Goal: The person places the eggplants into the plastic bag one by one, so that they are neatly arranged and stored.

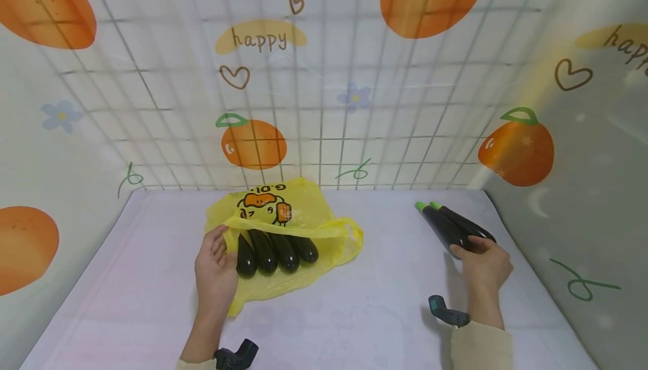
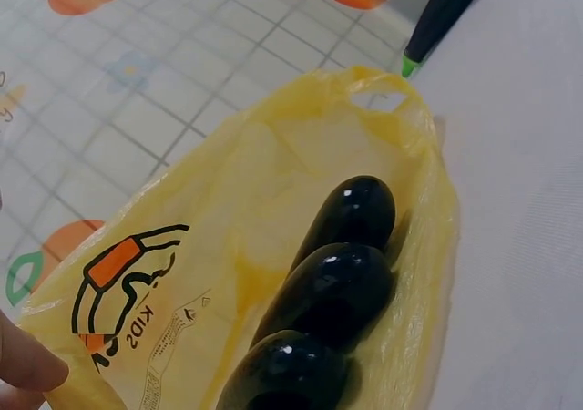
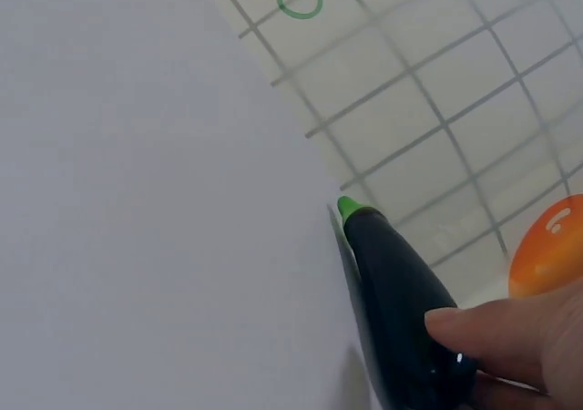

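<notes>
A yellow plastic bag [image 1: 288, 285] lies on the left half of the table, its mouth facing the near side. Several dark eggplants [image 1: 286, 253] rest side by side inside it, rounded ends outward. My left hand [image 1: 216, 271] pinches the left edge of the bag's mouth and holds the upper layer up. On the right, two more eggplants [image 1: 442, 226] with green stem ends lie close together. My right hand [image 1: 486, 263] grips the near end of one, thumb on its left side. The right wrist view shows that thumb against the dark eggplant [image 3: 401, 301]; the other fingers are mostly hidden.
The white table [image 1: 374, 314] is bounded by a grid-patterned back wall [image 1: 324, 150] and side walls printed with oranges. A loop handle of the bag [image 1: 354, 240] reaches toward the table's middle. Dark wrist cameras [image 1: 448, 311] sit on both forearms.
</notes>
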A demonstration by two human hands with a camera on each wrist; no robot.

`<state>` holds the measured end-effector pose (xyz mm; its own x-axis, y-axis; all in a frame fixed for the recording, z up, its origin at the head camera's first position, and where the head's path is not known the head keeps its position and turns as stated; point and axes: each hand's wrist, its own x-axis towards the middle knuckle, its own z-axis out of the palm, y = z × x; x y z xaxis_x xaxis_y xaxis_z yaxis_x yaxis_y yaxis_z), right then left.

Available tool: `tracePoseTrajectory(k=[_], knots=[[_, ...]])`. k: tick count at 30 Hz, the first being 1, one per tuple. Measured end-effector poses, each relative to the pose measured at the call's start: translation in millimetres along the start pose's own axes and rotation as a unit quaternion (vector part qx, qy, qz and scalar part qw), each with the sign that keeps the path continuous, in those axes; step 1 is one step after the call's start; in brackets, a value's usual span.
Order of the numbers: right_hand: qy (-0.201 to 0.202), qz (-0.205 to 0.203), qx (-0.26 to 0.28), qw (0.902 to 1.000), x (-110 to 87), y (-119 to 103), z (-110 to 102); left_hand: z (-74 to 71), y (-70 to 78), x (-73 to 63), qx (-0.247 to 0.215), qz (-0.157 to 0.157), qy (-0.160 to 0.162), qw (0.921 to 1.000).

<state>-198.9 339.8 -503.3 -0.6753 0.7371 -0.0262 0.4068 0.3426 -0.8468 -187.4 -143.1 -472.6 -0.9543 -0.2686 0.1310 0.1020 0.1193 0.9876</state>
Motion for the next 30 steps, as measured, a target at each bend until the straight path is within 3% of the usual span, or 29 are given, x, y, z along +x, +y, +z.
tracePoseTrajectory(k=[8, 30], knots=[[0.021, -0.021, 0.011, 0.9995, -1.7, 0.5, 9.8, -1.2, -0.2, 0.4, -0.004, 0.005, -0.001, 1.0000], [-0.007, -0.010, 0.013, 0.9998, -2.1, -2.7, 13.4, -2.0, 1.1, -0.3, -0.010, 0.019, 0.001, 0.9998]])
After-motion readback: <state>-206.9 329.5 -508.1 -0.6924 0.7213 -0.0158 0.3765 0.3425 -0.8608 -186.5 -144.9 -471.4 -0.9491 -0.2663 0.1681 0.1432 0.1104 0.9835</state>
